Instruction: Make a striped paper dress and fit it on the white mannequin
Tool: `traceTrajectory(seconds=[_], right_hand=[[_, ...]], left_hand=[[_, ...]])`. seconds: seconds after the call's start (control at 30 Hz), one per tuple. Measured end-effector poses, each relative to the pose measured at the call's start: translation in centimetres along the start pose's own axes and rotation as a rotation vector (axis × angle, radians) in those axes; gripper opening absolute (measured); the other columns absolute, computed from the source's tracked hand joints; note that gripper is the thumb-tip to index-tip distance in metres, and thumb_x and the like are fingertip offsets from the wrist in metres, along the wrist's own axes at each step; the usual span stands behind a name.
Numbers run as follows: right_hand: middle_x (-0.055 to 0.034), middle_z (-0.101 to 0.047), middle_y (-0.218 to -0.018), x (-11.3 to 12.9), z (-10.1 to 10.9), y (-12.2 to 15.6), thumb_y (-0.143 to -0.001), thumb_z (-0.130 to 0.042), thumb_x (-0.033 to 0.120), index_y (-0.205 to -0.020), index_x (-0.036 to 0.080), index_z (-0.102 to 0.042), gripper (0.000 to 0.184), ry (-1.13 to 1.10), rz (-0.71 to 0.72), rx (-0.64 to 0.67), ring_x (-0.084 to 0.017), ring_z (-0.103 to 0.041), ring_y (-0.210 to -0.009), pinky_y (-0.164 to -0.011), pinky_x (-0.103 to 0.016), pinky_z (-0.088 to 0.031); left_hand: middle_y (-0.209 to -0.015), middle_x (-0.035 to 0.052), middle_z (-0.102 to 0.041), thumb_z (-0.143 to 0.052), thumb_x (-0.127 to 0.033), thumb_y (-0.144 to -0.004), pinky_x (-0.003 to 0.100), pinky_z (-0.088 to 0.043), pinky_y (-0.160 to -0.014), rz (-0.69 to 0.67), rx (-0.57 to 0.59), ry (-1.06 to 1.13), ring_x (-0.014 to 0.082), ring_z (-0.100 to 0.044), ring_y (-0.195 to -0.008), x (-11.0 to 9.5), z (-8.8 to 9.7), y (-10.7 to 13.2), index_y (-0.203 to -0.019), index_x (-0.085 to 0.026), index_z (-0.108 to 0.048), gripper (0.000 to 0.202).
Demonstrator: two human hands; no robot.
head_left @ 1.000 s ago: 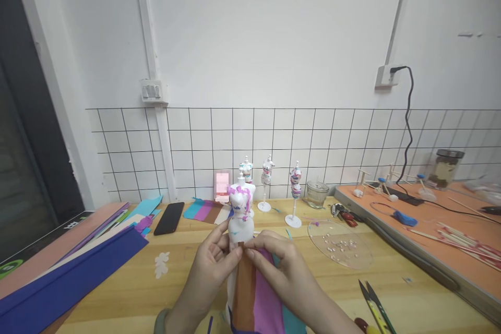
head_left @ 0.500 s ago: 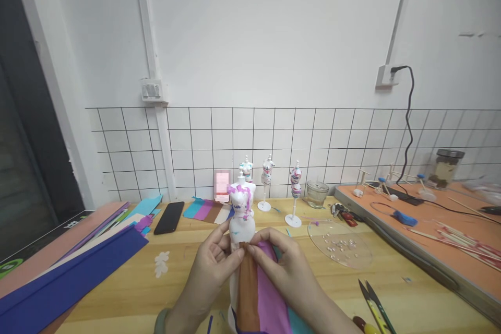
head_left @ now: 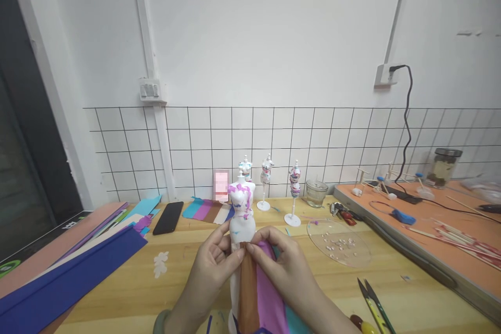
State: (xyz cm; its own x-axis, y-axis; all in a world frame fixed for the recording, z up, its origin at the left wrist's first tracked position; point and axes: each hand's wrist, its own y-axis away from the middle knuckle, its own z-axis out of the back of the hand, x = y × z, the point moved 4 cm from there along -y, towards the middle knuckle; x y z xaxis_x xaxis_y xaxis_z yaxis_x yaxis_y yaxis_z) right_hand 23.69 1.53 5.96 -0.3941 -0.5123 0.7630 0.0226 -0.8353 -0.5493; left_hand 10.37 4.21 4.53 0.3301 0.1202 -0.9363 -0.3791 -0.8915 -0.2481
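Observation:
A small white dress-form mannequin (head_left: 243,228) stands upright in front of me, with purple and blue patches on its bust. Against its lower body hangs a striped sheet (head_left: 249,292) in cream, brown, purple and teal; whether it is paper or cloth I cannot tell. My left hand (head_left: 215,261) is closed, thumb and fingers pinching the sheet's top edge at the brown stripe. From the right, my right hand (head_left: 279,261) pinches the same edge close to the left thumb. The mannequin's base is hidden behind the sheet.
Behind stand smaller decorated mannequins (head_left: 295,182), a glass jar (head_left: 316,193) and a phone (head_left: 221,186). Coloured sheets (head_left: 78,276) and a black phone (head_left: 168,218) lie left. At right are a clear disc with beads (head_left: 340,242), snips (head_left: 373,300) and an orange mat (head_left: 422,209).
The camera view has shifted very slightly. Both hands keep their pinch at the sheet's top edge, and the lower part of the sheet has moved a little.

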Motion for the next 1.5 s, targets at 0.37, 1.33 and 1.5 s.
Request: traceTrajectory(seconds=[0.37,1.33,1.5], right_hand=[[0.0001,-0.063,-0.074,0.0,-0.3,0.0,-0.081,-0.057,0.020,-0.075,0.019,-0.057,0.006,-0.007,0.015,0.012,-0.015,-0.058,-0.072,-0.066,-0.025,-0.043],[0.0053,-0.051,-0.069,-1.8,-0.5,-0.2,-0.078,-0.060,0.024,-0.131,0.019,-0.036,0.058,-0.393,-0.272,0.175,-0.014,-0.051,-0.069,-0.069,-0.030,-0.038],[0.0049,-0.052,-0.071,-1.7,-0.4,-0.3,-0.077,-0.062,0.026,-0.131,0.019,-0.036,0.060,-0.459,-0.255,0.183,-0.013,-0.051,-0.071,-0.072,-0.030,-0.037]], left_hand=[[-0.101,0.0096,-0.070,-0.070,-0.029,-0.071,0.027,-0.046,-0.081,-0.008,-0.061,0.025,0.0214,-0.061,-0.099,0.1,-0.4,-0.2,-0.128,-0.016,-0.041,0.065],[-0.092,0.0081,-0.067,-0.032,-0.032,-0.091,0.031,-0.038,-0.078,-0.274,0.007,-0.944,0.0250,-0.056,-0.083,-1.8,0.5,0.4,-0.133,-0.023,-0.042,0.044],[-0.107,0.0068,-0.064,-0.033,-0.035,-0.091,0.032,-0.038,-0.087,-0.221,0.021,-0.750,0.0243,-0.054,-0.094,-2.1,0.2,0.4,-0.133,-0.024,-0.042,0.044]])
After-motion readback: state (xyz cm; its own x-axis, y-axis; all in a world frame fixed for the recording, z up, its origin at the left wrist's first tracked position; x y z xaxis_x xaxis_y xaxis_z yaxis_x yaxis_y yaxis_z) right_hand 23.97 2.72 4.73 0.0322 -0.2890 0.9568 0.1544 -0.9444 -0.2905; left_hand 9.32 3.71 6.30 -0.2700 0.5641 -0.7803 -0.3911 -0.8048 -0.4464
